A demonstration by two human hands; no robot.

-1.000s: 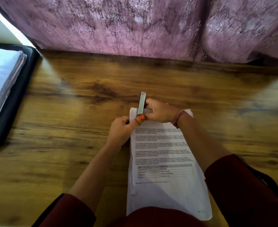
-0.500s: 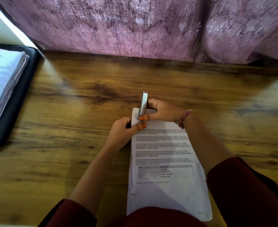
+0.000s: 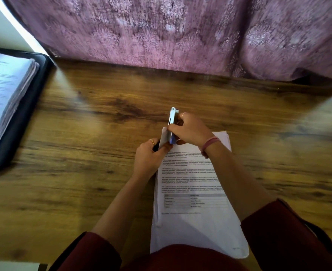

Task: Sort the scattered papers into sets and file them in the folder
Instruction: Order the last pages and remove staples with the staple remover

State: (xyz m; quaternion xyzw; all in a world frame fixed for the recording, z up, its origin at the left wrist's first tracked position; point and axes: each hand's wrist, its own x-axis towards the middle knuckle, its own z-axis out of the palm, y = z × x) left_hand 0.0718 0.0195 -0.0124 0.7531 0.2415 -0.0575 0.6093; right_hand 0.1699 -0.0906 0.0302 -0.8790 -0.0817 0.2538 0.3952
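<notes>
A stack of printed papers [image 3: 194, 222] lies on the wooden table [image 3: 83, 153] in front of me. My right hand [image 3: 190, 130] grips a small silver and blue stapler [image 3: 172, 124] at the stack's top left corner. My left hand [image 3: 149, 159] pinches that same corner, which is lifted off the table and sits in the stapler's mouth. At the far left lies an open black folder [image 3: 22, 114] with a thick pile of filed papers [image 3: 2, 94] in it.
A purple patterned curtain [image 3: 180, 32] hangs along the table's far edge. My dark red sleeves fill the bottom of the view. A pale surface shows at the bottom left corner.
My right hand has shifted its grip over the stapler, which has tilted and come down over the corner. My left hand has lifted the corner of the stack.
</notes>
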